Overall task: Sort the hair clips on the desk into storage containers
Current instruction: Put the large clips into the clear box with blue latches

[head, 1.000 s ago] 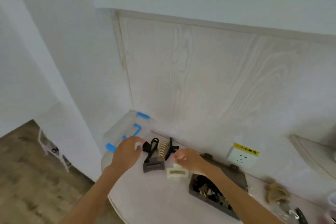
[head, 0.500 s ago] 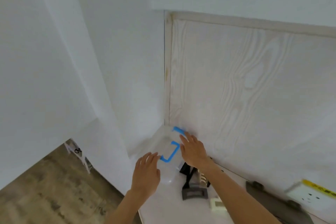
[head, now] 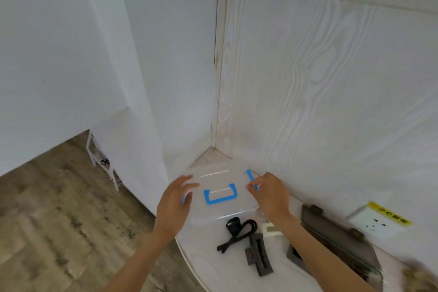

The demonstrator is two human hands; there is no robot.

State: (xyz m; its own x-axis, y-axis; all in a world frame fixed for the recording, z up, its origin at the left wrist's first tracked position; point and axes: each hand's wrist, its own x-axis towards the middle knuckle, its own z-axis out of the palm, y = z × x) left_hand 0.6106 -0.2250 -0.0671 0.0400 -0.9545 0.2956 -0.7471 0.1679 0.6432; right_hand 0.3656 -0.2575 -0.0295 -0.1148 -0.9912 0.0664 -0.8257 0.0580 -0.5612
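Note:
A clear storage box (head: 219, 176) with a blue handle (head: 221, 195) and blue side latches sits shut in the desk's back corner. My left hand (head: 174, 201) grips its left side, thumb at the left latch. My right hand (head: 270, 194) grips its right side, fingers on the right latch. In front of the box lie a black looped hair clip (head: 239, 230) and a dark grey rectangular claw clip (head: 258, 256). My right forearm partly hides a cream clip (head: 270, 230).
A dark grey container (head: 336, 237) stands open at the right with its lid tilted back. A wall socket (head: 376, 220) with a yellow label sits behind it. The white desk (head: 225, 272) has a curved front edge, with wooden floor beyond on the left. A blurred brownish object (head: 419, 277) lies at the far right.
My view has swung left and down toward the corner. Both hands left the clips and moved onto the clear box, one settling on each side at the blue latches.

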